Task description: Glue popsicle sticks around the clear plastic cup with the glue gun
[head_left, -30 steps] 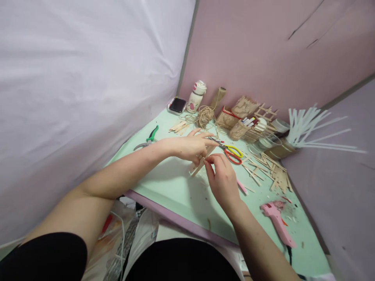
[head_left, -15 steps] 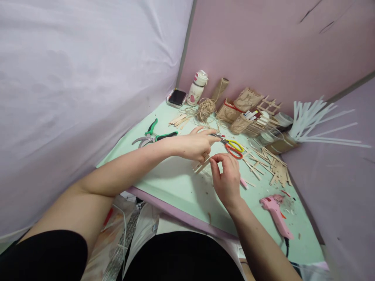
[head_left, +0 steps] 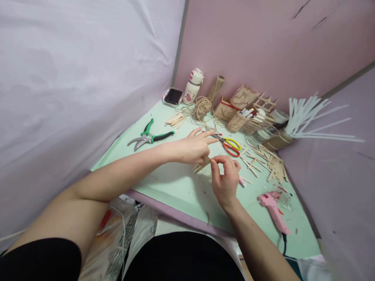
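A small piece made of pale wooden sticks (head_left: 200, 168) is held low over the table under my left hand (head_left: 193, 150). The thumb and a bent finger of that hand grip the piece, while its other fingers stretch out toward the scissors. My right hand (head_left: 225, 178) is closed in a pinch, thumb against forefinger, right at the piece's near right end. What lies between those fingertips is too small to make out. Scissors (head_left: 229, 146) with one yellow and one red handle lie just beyond both hands. My left hand covers much of the wooden piece.
Green-handled pruning shears (head_left: 150, 136) lie left. A pink glue gun (head_left: 274, 210) rests at right, below loose wooden sticks (head_left: 271, 166). Behind stand a twine ball (head_left: 202, 108), a bottle (head_left: 192, 88), a phone (head_left: 174, 96), a pen cup (head_left: 236, 122) and white glue sticks (head_left: 307, 117).
The whole view has shifted slightly. Both hands keep nearly the same pose around the wooden piece, which appears tilted a little differently.
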`<state>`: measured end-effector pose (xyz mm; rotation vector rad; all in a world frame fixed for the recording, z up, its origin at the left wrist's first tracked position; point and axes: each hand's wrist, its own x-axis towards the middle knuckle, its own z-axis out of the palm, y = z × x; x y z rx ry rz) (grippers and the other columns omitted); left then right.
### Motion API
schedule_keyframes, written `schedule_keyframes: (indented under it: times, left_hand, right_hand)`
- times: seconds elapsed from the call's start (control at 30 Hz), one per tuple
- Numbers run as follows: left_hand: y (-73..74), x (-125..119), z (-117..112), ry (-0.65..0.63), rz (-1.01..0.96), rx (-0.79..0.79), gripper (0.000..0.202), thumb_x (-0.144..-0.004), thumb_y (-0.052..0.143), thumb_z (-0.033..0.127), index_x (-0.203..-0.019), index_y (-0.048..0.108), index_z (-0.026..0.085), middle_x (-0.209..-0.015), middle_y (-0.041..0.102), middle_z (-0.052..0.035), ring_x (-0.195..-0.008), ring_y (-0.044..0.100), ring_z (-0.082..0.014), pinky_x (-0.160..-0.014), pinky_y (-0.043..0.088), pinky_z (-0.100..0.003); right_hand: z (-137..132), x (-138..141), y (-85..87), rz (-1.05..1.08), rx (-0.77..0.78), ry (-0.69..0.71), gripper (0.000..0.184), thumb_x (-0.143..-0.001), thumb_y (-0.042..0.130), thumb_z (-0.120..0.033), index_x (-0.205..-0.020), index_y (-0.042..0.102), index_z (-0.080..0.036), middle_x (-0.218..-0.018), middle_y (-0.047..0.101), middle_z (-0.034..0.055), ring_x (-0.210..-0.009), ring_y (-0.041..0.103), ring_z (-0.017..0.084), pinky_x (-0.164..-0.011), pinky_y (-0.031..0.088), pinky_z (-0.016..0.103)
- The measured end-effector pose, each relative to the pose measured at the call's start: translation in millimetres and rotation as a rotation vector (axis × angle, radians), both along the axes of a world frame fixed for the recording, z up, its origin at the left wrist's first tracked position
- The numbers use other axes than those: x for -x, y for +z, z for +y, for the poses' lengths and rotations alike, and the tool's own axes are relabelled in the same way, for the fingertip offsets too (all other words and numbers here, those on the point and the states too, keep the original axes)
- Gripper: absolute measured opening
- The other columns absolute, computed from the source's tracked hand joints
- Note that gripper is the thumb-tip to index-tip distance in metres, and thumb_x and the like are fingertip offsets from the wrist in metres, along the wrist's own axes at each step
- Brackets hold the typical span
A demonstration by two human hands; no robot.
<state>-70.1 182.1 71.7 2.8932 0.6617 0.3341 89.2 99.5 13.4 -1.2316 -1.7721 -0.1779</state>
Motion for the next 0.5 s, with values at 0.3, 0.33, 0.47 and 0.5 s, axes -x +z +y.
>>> schedule_keyframes:
  times: [0.3, 0.33, 0.47, 0.5]
  left_hand:
    - [-5.5, -2.3, -0.7, 0.048, -0.020, 0.033, 0.012, -0.080, 0.065, 0.019, -0.078, 0.077, 0.019, -0.150, 0.044, -0.0126, -0.143, 0.027, -0.0374, -0.112, 0.015, -0.063]
    - [-5.9, -2.2, -0.7, 0.051, -0.019, 0.038, 0.012, -0.081, 0.065, 0.020, -0.079, 0.077, 0.019, -0.150, 0.044, -0.0127, -0.144, 0.027, -0.0374, -0.112, 0.014, -0.064]
    - [-6.1, -0.6, -1.2, 0.053, -0.006, 0.061, 0.015, -0.082, 0.063, 0.019, -0.079, 0.077, 0.022, -0.149, 0.045, -0.0116, -0.144, 0.026, -0.0364, -0.111, 0.012, -0.066]
    - [-5.7, -0.2, -1.4, 0.055, -0.001, 0.064, 0.015, -0.082, 0.063, 0.019, -0.078, 0.077, 0.022, -0.149, 0.045, -0.0111, -0.144, 0.026, -0.0361, -0.111, 0.012, -0.066]
  right_hand:
    - [4.7, -3.8, 0.8, 0.033, 0.067, 0.012, 0.013, -0.094, 0.053, -0.019, -0.082, 0.055, -0.021, -0.077, 0.065, -0.0025, -0.075, 0.060, 0.015, -0.080, 0.031, 0.033]
    - [5.1, -4.0, 1.1, 0.029, 0.070, 0.013, 0.013, -0.094, 0.053, -0.019, -0.081, 0.055, -0.021, -0.077, 0.065, -0.0025, -0.075, 0.060, 0.015, -0.080, 0.031, 0.033]
    - [5.3, -4.6, 1.7, 0.023, 0.063, 0.014, 0.014, -0.094, 0.054, -0.019, -0.081, 0.055, -0.021, -0.077, 0.066, -0.0024, -0.076, 0.061, 0.015, -0.079, 0.030, 0.033]
    - [5.1, -4.6, 1.4, 0.026, 0.061, 0.011, 0.014, -0.094, 0.054, -0.019, -0.081, 0.056, -0.021, -0.077, 0.065, -0.0023, -0.076, 0.060, 0.015, -0.079, 0.030, 0.033]
